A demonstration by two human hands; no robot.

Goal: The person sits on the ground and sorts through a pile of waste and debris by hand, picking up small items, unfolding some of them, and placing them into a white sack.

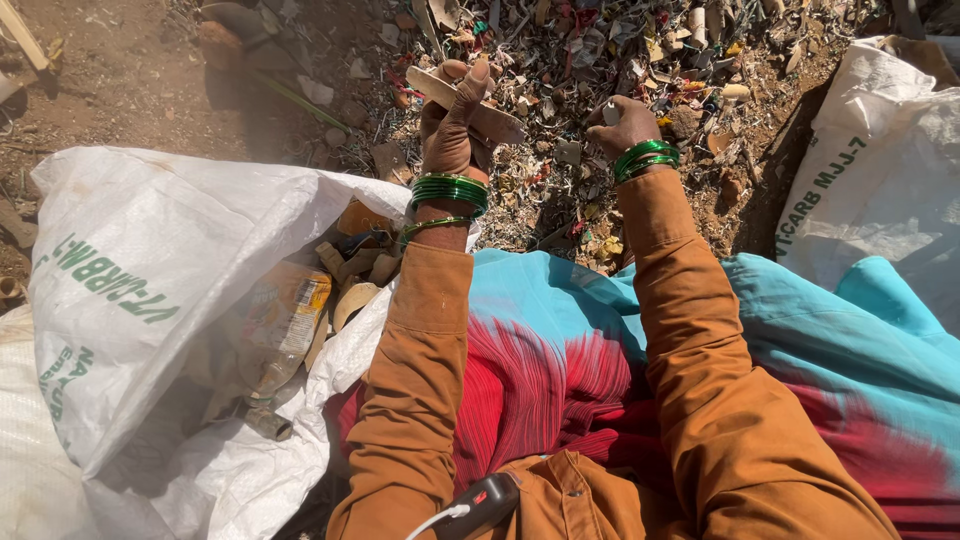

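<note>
Head view: your left hand (455, 125) is pressed around a flat tan strip of scrap (465, 105), holding it above the litter heap (600, 60), just beyond the open mouth of the white sack (140, 260) at your left. Your right hand (622, 125) is curled, seemingly pinching a small pale piece (610, 113) on the heap. Keep the strip level and your grip firm over the sack's mouth.
</note>
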